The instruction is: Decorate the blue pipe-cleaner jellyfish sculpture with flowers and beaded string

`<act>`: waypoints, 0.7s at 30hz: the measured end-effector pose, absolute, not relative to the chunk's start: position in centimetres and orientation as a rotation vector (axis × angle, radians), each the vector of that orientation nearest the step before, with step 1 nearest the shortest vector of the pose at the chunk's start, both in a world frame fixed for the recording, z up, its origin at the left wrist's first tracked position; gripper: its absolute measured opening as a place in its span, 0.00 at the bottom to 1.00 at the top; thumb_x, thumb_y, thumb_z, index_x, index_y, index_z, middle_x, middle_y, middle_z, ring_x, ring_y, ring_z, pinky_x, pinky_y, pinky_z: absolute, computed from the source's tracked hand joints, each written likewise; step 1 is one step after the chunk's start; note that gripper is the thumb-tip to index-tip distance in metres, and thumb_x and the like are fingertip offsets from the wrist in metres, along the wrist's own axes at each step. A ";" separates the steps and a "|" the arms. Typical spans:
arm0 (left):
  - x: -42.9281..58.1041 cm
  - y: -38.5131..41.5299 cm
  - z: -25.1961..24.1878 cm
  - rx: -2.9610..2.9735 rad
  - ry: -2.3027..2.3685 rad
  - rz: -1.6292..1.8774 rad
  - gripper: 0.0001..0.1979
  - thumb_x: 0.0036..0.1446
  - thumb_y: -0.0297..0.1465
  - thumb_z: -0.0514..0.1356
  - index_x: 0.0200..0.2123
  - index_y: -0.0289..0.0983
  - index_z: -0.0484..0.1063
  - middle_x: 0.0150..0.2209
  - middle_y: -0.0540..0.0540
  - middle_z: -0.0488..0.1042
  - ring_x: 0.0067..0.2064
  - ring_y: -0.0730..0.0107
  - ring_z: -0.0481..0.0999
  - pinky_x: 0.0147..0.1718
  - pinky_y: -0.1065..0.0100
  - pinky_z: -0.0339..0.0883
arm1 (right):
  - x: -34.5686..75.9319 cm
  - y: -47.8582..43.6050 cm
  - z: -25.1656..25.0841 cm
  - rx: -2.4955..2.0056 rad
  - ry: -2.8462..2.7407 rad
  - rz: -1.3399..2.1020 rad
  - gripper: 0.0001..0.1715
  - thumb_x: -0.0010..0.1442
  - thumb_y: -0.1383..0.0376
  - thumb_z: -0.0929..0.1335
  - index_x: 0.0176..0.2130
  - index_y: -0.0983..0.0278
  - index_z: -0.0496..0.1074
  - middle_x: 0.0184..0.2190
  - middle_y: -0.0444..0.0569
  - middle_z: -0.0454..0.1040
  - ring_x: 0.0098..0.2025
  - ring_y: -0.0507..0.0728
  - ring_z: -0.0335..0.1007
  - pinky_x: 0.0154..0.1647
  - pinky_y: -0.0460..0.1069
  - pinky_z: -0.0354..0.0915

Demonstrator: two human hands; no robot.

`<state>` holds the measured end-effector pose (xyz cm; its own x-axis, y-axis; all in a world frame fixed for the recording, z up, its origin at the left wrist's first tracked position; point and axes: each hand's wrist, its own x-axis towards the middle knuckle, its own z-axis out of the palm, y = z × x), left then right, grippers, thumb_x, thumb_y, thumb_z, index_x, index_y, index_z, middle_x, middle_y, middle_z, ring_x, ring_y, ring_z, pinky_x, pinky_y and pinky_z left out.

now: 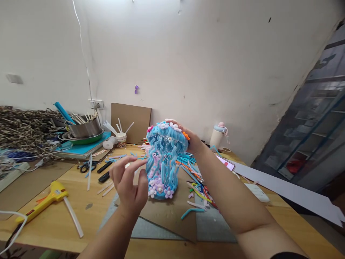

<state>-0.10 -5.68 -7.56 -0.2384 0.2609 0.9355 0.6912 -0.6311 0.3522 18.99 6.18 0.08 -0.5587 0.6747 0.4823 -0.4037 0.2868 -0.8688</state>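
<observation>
A blue pipe-cleaner jellyfish (162, 158) stands in the middle of the table. Its fuzzy cap bears white, pink and orange flowers, wavy strands hang below it, and more flowers sit round the blue base. My right hand (191, 140) holds the cap from the right and behind; most of its fingers are hidden by the cap. At the left of the strands is my left hand (130, 181), fingers apart and bent, index finger and thumb close to a strand. Whether they touch it I cannot tell.
Cardboard and a grey cutting mat (153, 229) lie beneath. Loose pipe cleaners (199, 194) are scattered right. A yellow glue gun (55, 192), scissors (87, 166) and a black cutter (104, 177) lie left. Behind are a cup of sticks (121, 139) and a bottle (217, 136).
</observation>
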 end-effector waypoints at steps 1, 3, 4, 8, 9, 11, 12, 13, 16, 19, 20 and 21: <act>0.2 -6.4 -6.5 -1.748 -1.143 -1.872 0.10 0.54 0.27 0.57 0.38 0.42 0.76 0.46 0.44 0.69 0.50 0.57 0.67 0.54 0.53 0.52 | 18.8 6.2 0.2 -0.256 -1.614 1.463 0.25 0.55 0.49 0.67 0.50 0.54 0.68 0.51 0.42 0.72 0.52 0.58 0.70 0.53 0.53 0.67; 0.5 -7.3 -4.7 -1.753 -1.144 -1.886 0.11 0.57 0.28 0.54 0.36 0.42 0.77 0.50 0.44 0.69 0.52 0.55 0.65 0.54 0.51 0.51 | 18.5 6.5 0.3 -0.246 -1.588 1.500 0.24 0.56 0.50 0.66 0.50 0.55 0.68 0.49 0.42 0.74 0.49 0.58 0.72 0.49 0.53 0.69; 0.4 -7.6 -3.9 -1.719 -1.132 -1.946 0.13 0.58 0.29 0.52 0.35 0.41 0.77 0.50 0.44 0.69 0.53 0.55 0.64 0.55 0.50 0.51 | 18.4 6.6 0.4 -0.235 -1.573 1.525 0.23 0.56 0.51 0.66 0.49 0.56 0.69 0.46 0.42 0.75 0.46 0.58 0.73 0.47 0.53 0.70; 0.1 -7.9 -1.6 -1.681 -1.192 -1.887 0.12 0.59 0.29 0.53 0.35 0.42 0.78 0.53 0.45 0.67 0.56 0.54 0.62 0.56 0.48 0.51 | 18.3 6.8 0.9 -0.231 -1.494 1.640 0.15 0.58 0.53 0.65 0.41 0.59 0.71 0.29 0.40 0.76 0.33 0.55 0.74 0.38 0.50 0.71; 0.0 -7.8 -1.2 -1.743 -1.229 -1.759 0.10 0.58 0.29 0.56 0.35 0.43 0.78 0.55 0.46 0.66 0.58 0.53 0.60 0.57 0.48 0.50 | 18.4 6.8 1.1 -0.251 -1.468 1.666 0.14 0.58 0.54 0.65 0.40 0.59 0.71 0.26 0.40 0.75 0.31 0.54 0.74 0.36 0.49 0.71; 0.1 -7.4 -0.6 -1.875 -1.262 -1.488 0.09 0.56 0.30 0.59 0.36 0.46 0.79 0.59 0.49 0.62 0.62 0.52 0.55 0.59 0.47 0.48 | 18.4 6.8 1.3 -0.300 -1.413 1.699 0.13 0.59 0.55 0.64 0.38 0.60 0.71 0.25 0.40 0.74 0.28 0.53 0.73 0.34 0.48 0.70; 0.1 -7.2 -0.3 -1.920 -1.259 -1.386 0.09 0.57 0.30 0.59 0.37 0.47 0.78 0.60 0.50 0.60 0.63 0.51 0.53 0.60 0.46 0.47 | 18.4 6.8 1.3 -0.323 -1.393 1.709 0.13 0.59 0.56 0.64 0.37 0.60 0.72 0.25 0.40 0.75 0.28 0.53 0.73 0.34 0.48 0.70; 0.2 -6.9 -0.1 -1.946 -1.260 -1.307 0.10 0.57 0.31 0.58 0.39 0.48 0.78 0.60 0.49 0.60 0.63 0.51 0.53 0.60 0.45 0.46 | 18.4 6.8 1.4 -0.344 -1.379 1.718 0.13 0.60 0.56 0.63 0.37 0.61 0.72 0.25 0.41 0.75 0.28 0.53 0.73 0.34 0.48 0.71; 0.5 -6.4 0.4 -1.965 -1.316 -1.155 0.12 0.59 0.31 0.56 0.41 0.48 0.78 0.57 0.45 0.63 0.60 0.51 0.56 0.57 0.44 0.49 | 18.4 6.8 1.5 -0.382 -1.360 1.737 0.15 0.62 0.55 0.62 0.34 0.61 0.72 0.26 0.43 0.76 0.30 0.55 0.74 0.35 0.50 0.72; 0.7 -6.5 0.5 -1.929 -1.365 -1.102 0.12 0.59 0.30 0.56 0.42 0.45 0.78 0.54 0.42 0.65 0.58 0.51 0.58 0.55 0.45 0.52 | 18.3 6.7 1.7 -0.411 -1.339 1.742 0.15 0.62 0.56 0.62 0.33 0.61 0.72 0.26 0.44 0.77 0.30 0.55 0.74 0.35 0.50 0.72; 0.8 -6.7 0.5 -1.913 -1.364 -1.106 0.12 0.59 0.29 0.56 0.42 0.44 0.78 0.54 0.42 0.65 0.58 0.50 0.58 0.55 0.46 0.53 | 18.2 6.6 1.8 -0.416 -1.332 1.738 0.15 0.62 0.56 0.62 0.35 0.61 0.72 0.27 0.43 0.77 0.30 0.55 0.74 0.35 0.50 0.72; 1.0 -7.0 0.5 -1.901 -1.357 -1.116 0.12 0.58 0.29 0.56 0.42 0.43 0.78 0.53 0.42 0.66 0.57 0.50 0.58 0.55 0.46 0.53 | 18.1 6.5 1.9 -0.420 -1.328 1.734 0.14 0.62 0.57 0.62 0.37 0.61 0.72 0.28 0.43 0.77 0.30 0.55 0.75 0.35 0.50 0.72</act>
